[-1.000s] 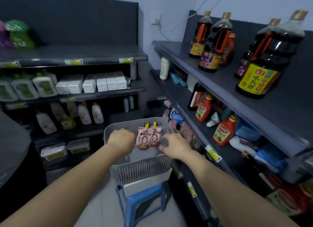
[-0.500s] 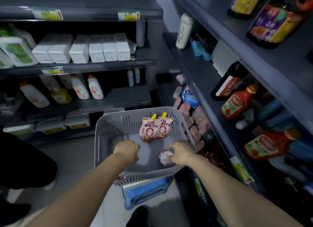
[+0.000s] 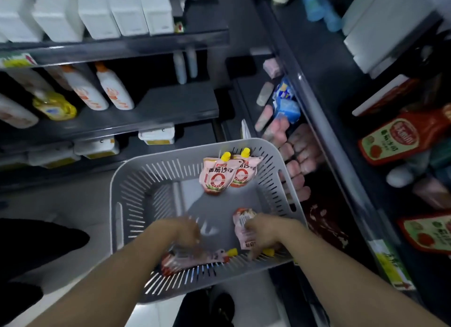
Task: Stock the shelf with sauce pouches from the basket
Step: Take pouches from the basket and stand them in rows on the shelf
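Since the earlier frames, both hands have been lowered deeper into the grey slotted basket [image 3: 127, 195], and the view has been tipped further down, so that the upper shelf of dark bottles is no longer seen. At lower centre of the frame the left hand [image 3: 180, 231] is blurred; it is held over a pouch lying flat [image 3: 195, 258] against the basket's near wall, yellow cap pointing right, but whether that pouch is gripped cannot be told. Just right of it, the right hand [image 3: 266, 236] is closed on a pink sauce pouch [image 3: 244, 229], whose back label is turned upward and whose yellow cap shows below the fingers. Two more pouches [image 3: 227, 175] are propped side by side, overlapping, against the far right wall of the basket, yellow caps uppermost. Along the right of the frame the dark shelf [image 3: 324, 112] is seen, with red ketchup pouches [image 3: 400, 136] at the right edge and pink packets [image 3: 300, 143] just beyond the basket's right rim. White bottles [image 3: 97, 87] are seen on the shelving at upper left.
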The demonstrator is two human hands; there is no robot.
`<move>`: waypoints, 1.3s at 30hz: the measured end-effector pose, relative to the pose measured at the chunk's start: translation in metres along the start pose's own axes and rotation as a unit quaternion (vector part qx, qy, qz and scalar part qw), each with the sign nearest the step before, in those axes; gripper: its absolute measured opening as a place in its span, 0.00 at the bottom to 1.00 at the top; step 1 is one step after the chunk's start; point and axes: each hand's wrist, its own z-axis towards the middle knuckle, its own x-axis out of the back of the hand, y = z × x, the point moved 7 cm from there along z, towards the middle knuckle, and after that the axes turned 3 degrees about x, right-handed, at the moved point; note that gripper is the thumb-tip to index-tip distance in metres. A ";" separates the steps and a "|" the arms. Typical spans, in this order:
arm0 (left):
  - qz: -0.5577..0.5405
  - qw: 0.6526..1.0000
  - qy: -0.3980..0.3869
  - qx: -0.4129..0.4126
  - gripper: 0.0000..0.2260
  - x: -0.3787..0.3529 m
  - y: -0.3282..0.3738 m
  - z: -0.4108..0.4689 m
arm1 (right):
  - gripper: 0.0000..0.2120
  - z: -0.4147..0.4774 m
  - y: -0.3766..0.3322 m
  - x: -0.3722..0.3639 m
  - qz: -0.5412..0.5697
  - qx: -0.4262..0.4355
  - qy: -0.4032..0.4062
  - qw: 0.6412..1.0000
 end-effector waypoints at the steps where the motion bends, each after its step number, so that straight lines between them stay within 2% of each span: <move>1: -0.005 1.000 -0.025 -0.006 0.27 -0.010 0.002 0.003 | 0.37 0.001 -0.001 0.001 -0.015 0.004 0.006 1.000; 4: -0.003 0.999 -0.027 -0.031 0.25 -0.022 0.010 0.008 | 0.28 0.002 0.000 0.008 -0.014 0.005 0.040 0.999; 6: 0.009 0.998 0.027 -0.052 0.19 -0.019 0.014 0.010 | 0.20 0.001 0.000 0.018 0.017 0.006 0.081 0.997; 8: 0.024 0.993 0.110 -0.048 0.15 -0.009 0.011 0.012 | 0.19 0.000 0.000 0.034 0.044 0.008 0.135 0.990; 10: 0.001 0.987 0.162 -0.023 0.15 0.000 0.000 0.015 | 0.21 -0.006 0.002 0.055 0.069 -0.007 0.221 0.973; 12: -0.046 0.986 0.160 -0.007 0.14 0.000 -0.010 0.019 | 0.19 -0.014 0.009 0.073 0.092 -0.031 0.319 0.943; 14: -0.093 0.983 0.159 0.014 0.13 0.000 -0.019 0.021 | 0.13 -0.020 0.016 0.078 0.129 -0.049 0.376 0.916; 16: -0.155 0.972 0.171 0.038 0.13 0.002 -0.028 0.022 | 0.13 -0.017 0.020 0.069 0.178 -0.060 0.359 0.914; 19: -0.256 0.951 0.169 0.037 0.15 0.003 -0.034 0.021 | 0.16 -0.006 0.017 0.048 0.171 -0.064 0.263 0.947; 20: -0.300 0.938 0.169 0.031 0.17 0.004 -0.036 0.019 | 0.14 -0.008 0.018 0.047 0.168 -0.069 0.272 0.945; 22: -0.390 0.905 0.168 0.025 0.18 0.006 -0.039 0.015 | 0.09 -0.017 0.022 0.051 0.162 -0.094 0.350 0.918; 24: -0.467 0.870 0.155 0.028 0.16 0.006 -0.040 0.014 | 0.06 -0.033 0.021 0.054 0.125 -0.131 0.446 0.876; 26: -0.523 0.841 0.135 0.036 0.10 0.005 -0.040 0.014 | 0.13 -0.042 0.015 0.048 0.145 -0.138 0.491 0.848; 28: -0.572 0.811 0.119 0.035 0.07 0.006 -0.037 0.015 | 0.17 -0.039 0.020 0.032 0.273 -0.170 0.477 0.818; 31: -0.616 0.780 0.110 0.028 0.08 0.010 -0.030 0.015 | 0.09 -0.019 0.032 0.002 0.516 -0.213 0.374 0.741; 32: -0.628 0.770 0.112 0.027 0.08 0.011 -0.028 0.014 | 0.08 -0.015 0.031 -0.003 0.545 -0.212 0.351 0.732; 33: -0.637 0.762 0.116 0.025 0.09 0.013 -0.027 0.013 | 0.08 -0.015 0.032 -0.003 0.536 -0.211 0.352 0.738; 36: -0.655 0.743 0.137 -0.007 0.09 0.026 -0.017 0.007 | 0.09 -0.031 0.034 0.016 0.463 -0.217 0.421 0.749; 39: -0.669 0.723 0.168 -0.042 0.08 0.046 -0.001 -0.010 | 0.06 -0.059 0.032 0.033 0.454 -0.170 0.508 0.712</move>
